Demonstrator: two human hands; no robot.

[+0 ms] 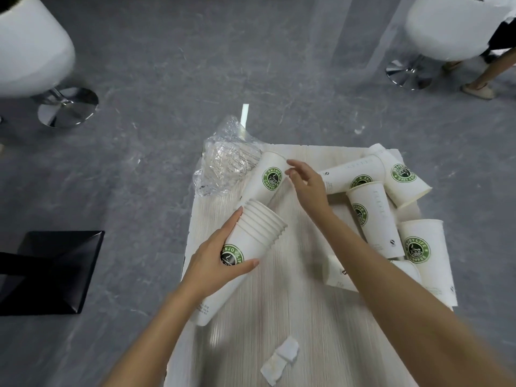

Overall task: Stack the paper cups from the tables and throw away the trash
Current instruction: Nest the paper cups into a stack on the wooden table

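Note:
My left hand (219, 256) grips a tilted stack of white paper cups (251, 241) with green coffee logos, rims pointing up and right. A single cup (266, 180) lies on its side on the pale wooden table (279, 317), just beyond the stack. My right hand (307, 185) hovers by that cup's base with fingers spread, and I cannot tell whether it touches. Several more cups (371, 219) lie and stand at the table's right side. A crumpled clear plastic bag (226, 160) sits at the far left corner. A crumpled white tissue (280, 358) lies near the front.
White swivel chairs with chrome bases stand at the far left (67, 107) and far right (405, 74). A person's legs and shoe (479, 90) show at the far right. A black square table base (53, 272) sits on the grey floor at left.

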